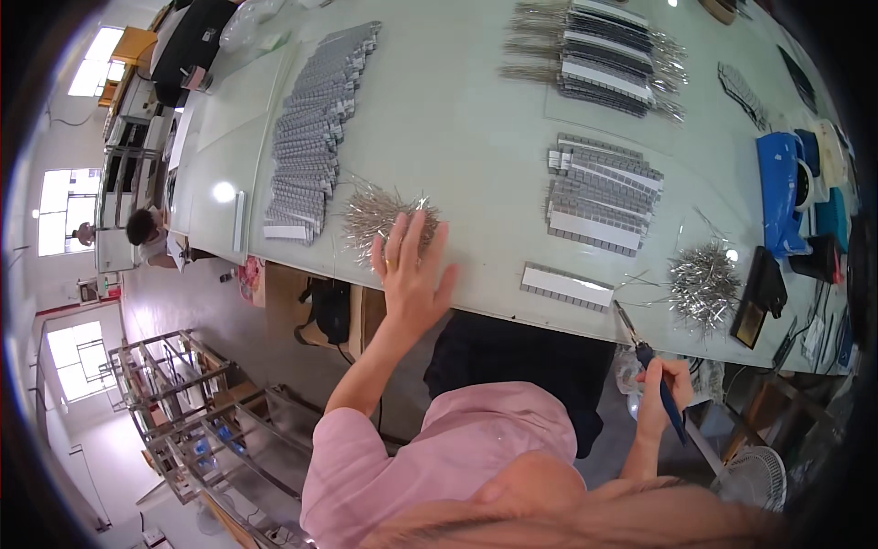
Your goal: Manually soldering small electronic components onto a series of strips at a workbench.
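Note:
My left hand [413, 274] lies palm down with fingers spread over a loose pile of thin silvery metal wires [366, 215] near the table's front edge. Whether any wire sits under the fingertips is hidden. My right hand [668, 384] is closed around a blue-handled tool [674, 412] with a slim pointed metal end; its exact kind is unclear. The tool's tip is close to the right end of a single strip [567, 284], white on top with grey segments along its edge. A few loose wires [645, 280] lie by that end. Farther right sits another tangled wire pile [704, 285].
A long row of overlapping grey strips [315, 137] runs along the left. Stacked strips [604, 197] lie at centre right, with wire-ended bundles [604, 55] behind. A blue container [780, 192] and a dark tray [752, 316] stand right. A fan [754, 476] is below the table.

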Tool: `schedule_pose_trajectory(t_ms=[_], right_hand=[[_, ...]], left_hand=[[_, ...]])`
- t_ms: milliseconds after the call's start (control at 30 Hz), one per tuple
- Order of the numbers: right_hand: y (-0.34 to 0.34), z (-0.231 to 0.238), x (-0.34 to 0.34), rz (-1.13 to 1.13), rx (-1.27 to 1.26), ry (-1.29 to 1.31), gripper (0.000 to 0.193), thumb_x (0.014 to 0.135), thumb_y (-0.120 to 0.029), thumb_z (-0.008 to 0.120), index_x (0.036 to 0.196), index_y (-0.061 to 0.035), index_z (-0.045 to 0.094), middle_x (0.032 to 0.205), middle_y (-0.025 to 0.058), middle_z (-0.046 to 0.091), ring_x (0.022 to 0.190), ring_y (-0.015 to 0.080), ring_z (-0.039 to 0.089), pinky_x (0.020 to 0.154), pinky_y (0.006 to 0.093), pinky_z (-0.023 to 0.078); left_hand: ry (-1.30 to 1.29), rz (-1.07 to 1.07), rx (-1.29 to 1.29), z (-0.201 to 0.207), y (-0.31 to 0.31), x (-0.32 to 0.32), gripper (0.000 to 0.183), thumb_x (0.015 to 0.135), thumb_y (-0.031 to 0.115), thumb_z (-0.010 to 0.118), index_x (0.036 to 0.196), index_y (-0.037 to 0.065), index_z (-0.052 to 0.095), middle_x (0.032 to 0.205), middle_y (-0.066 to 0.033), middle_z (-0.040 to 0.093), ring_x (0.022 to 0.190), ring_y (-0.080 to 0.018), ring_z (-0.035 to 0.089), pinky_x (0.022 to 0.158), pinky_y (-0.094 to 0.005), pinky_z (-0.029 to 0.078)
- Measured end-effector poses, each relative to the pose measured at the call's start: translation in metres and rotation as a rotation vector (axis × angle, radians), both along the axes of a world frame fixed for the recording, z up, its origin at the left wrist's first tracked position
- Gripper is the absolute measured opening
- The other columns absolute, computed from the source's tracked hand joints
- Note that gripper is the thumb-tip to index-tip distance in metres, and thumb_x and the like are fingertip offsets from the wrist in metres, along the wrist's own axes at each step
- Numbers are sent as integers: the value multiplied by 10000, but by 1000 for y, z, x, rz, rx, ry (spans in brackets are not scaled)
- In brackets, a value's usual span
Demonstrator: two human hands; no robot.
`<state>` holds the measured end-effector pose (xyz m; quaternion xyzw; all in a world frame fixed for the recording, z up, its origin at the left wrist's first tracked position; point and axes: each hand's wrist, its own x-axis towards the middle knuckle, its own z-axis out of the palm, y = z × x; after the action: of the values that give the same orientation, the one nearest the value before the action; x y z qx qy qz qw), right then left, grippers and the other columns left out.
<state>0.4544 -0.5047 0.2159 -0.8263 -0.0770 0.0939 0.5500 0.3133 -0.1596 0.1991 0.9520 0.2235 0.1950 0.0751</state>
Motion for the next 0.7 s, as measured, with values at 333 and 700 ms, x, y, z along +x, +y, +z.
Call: schedule_pose_trajectory(t_ms=[333,700], right_hand=[[6,1,-5,32,-51,-50,95,909,-61,612,855,-15,548,725,46,586,585,93,579,573,225,460],[23,6,-13,-10,159,-65,95,866,20,631,951,10,589,820,70,592,617,119,623,576,226,488]], left_hand=[[175,-106,-56,-10,-26,-11,531,841,327,661,1345,199,555,1524,-109,341,1428,-323,225,1117,-563,73],[31,-228,-46,-19,-20,-11,508,808,294,683,1269,97,598,1266,-45,548,1222,-232,482,1054,-491,311]])
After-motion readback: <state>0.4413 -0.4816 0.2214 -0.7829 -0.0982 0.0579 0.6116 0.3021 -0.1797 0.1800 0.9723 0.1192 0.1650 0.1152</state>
